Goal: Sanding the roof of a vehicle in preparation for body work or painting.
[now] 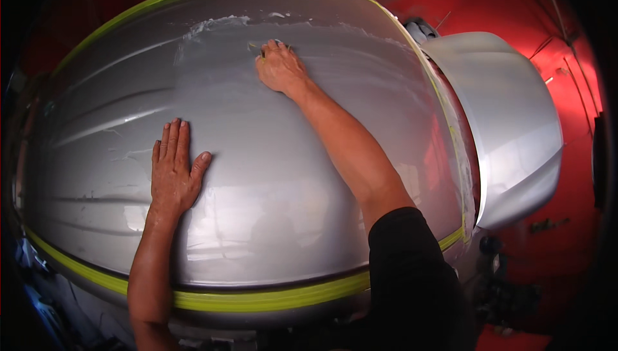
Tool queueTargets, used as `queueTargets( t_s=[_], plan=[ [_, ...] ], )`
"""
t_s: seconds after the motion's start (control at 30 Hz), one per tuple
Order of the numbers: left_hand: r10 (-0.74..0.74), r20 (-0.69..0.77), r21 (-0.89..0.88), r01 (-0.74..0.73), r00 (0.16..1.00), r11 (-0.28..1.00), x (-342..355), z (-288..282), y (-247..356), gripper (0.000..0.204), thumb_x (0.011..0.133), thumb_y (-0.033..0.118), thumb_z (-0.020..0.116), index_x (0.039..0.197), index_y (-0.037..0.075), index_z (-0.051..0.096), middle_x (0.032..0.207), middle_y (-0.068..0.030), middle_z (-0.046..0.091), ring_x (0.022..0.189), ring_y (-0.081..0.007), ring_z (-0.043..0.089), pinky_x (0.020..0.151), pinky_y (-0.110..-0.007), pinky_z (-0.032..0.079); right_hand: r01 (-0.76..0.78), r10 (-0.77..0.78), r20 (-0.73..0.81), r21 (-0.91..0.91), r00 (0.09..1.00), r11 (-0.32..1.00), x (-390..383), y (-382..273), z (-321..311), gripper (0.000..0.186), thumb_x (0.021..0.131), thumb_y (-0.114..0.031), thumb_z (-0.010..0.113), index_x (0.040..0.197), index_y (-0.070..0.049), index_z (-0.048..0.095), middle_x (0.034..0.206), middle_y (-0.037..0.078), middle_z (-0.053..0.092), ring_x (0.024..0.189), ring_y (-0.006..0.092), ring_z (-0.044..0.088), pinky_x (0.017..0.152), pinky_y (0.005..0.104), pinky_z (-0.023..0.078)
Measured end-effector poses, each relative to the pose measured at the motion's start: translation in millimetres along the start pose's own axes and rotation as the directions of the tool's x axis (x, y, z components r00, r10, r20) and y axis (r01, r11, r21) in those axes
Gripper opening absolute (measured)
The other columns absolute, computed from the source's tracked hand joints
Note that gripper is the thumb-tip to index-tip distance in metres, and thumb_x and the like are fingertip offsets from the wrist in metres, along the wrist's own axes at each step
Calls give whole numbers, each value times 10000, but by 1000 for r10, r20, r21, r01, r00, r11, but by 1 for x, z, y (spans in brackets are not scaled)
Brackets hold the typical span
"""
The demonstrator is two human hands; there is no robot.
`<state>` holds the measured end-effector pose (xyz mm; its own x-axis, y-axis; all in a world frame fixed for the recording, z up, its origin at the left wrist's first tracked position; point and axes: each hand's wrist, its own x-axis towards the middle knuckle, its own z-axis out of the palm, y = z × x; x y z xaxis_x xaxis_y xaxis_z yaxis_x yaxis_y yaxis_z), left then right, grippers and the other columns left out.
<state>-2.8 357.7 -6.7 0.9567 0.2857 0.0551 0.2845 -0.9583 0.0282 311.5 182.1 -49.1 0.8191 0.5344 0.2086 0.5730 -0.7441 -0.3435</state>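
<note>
A large silver curved vehicle panel (270, 158) fills the middle, edged with yellow-green tape (270, 299). My left hand (174, 164) lies flat on the panel at left of centre, fingers extended and pointing away from me. My right hand (280, 66) is farther up the panel, fingers curled over a small, thin yellowish pad (262, 49) pressed to the surface; most of the pad is hidden under the fingers. Whitish smears (212, 24) streak the panel's far part, just beyond my right hand.
A separate silver panel (505, 119) stands raised at the right, past the taped edge. A red surface (547, 241) lies behind it, with indistinct dark objects (499, 286) low at the right. Dark, blurred items also show at the lower left.
</note>
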Motion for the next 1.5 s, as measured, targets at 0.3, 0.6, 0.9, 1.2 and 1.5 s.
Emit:
queueTargets(
  t_s=[0.3, 0.6, 0.9, 1.2, 1.5],
  plan=[
    [-10, -23, 33, 11, 1000, 999, 1, 2, 1, 884, 1014, 706, 345, 1649, 106, 213, 1713, -122, 198, 1596, -287, 131, 1295, -503, 129, -579, 544, -219, -152, 810, 801, -43, 230, -107, 486, 1024, -325, 428, 1267, 45, 627, 1333, 266, 625, 1234, 451, 610, 1065, 534, 483],
    [-7, 4, 7, 7, 1000, 1000, 0, 3, -3, 887, 1016, 710, 315, 1644, 91, 218, 1709, -139, 196, 1596, -282, 130, 1299, -492, 123, 148, -147, 18, -107, 989, 983, 60, -79, 19, 515, 1018, -324, 447, 1350, 44, 585, 1474, 252, 517, 1405, 422, 452, 1185, 501, 365],
    [-6, -16, 1, 6, 1000, 1000, 0, 3, -1, 899, 1017, 716, 305, 1644, 78, 215, 1705, -143, 207, 1595, -286, 136, 1295, -487, 129, -424, 405, -154, -119, 901, 898, -14, 150, -88, 506, 996, -317, 430, 1340, 20, 587, 1280, 297, 649, 1213, 491, 597, 1081, 543, 459],
    [23, -44, -42, -25, 999, 999, -1, 7, -7, 908, 1024, 710, 302, 1630, 37, 231, 1694, -171, 220, 1593, -296, 140, 1294, -494, 132, 254, -257, -56, -54, 965, 966, 73, -86, 21, 447, 996, -285, 468, 1261, 23, 655, 1358, 239, 605, 1254, 443, 575, 1101, 522, 449],
    [25, -40, -94, -29, 999, 995, -1, 6, -8, 904, 1022, 712, 305, 1630, 48, 232, 1695, -170, 211, 1591, -297, 143, 1294, -496, 142, -130, 122, -149, -49, 981, 990, 42, 49, -38, 556, 996, -339, 472, 1455, -32, 541, 1347, 281, 621, 1252, 485, 583, 1087, 520, 463]
  ],
)
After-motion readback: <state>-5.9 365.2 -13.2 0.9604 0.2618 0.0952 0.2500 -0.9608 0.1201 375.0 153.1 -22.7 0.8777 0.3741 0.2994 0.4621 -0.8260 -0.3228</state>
